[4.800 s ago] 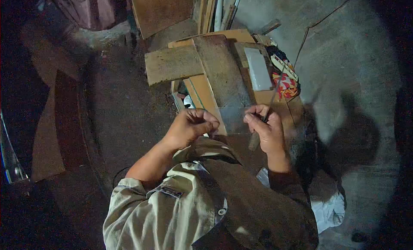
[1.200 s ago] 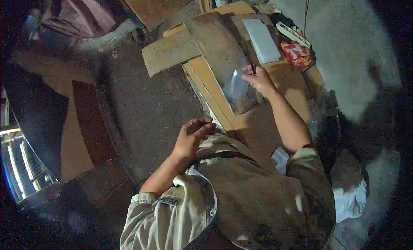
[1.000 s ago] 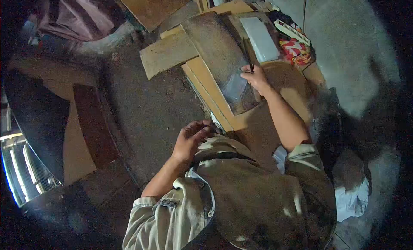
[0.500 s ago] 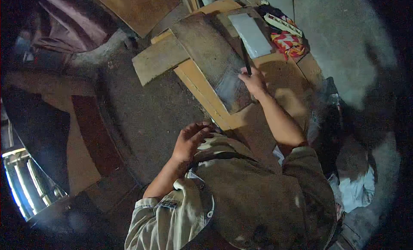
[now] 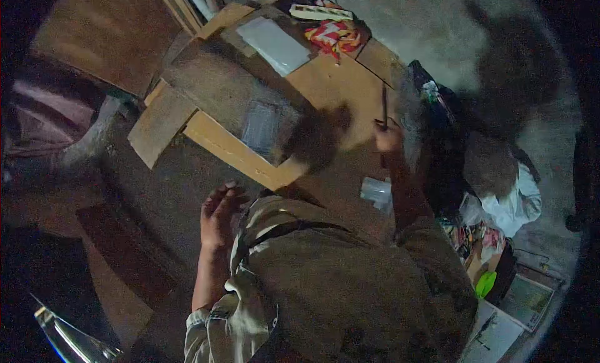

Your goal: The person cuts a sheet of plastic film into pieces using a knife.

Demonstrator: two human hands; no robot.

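My right hand (image 5: 389,138) is closed around a thin dark stick-like tool (image 5: 384,104), which points away from me over the right side of the brown tabletop (image 5: 340,82). Its exact kind is too dim to make out. My left hand (image 5: 219,214) hangs above the dark floor beside my lap, fingers loosely bent and a little apart, with nothing visible in it. Between the hands lies a worn brown board (image 5: 206,75) with a clear plastic packet (image 5: 261,127) on its near end. A white plastic-wrapped slab (image 5: 274,45) rests at the far side.
At the back sit a white power strip (image 5: 322,12) and a red and yellow cloth (image 5: 334,38). Another clear packet (image 5: 376,192) lies near my right forearm. A wooden piece (image 5: 162,122) juts out left. White plastic bags (image 5: 515,203) and clutter stand to the right.
My right hand has moved the dark tool from beside the white slab to the right side of the tabletop. The view has turned, shifting the table leftward. My left hand stays near my lap.
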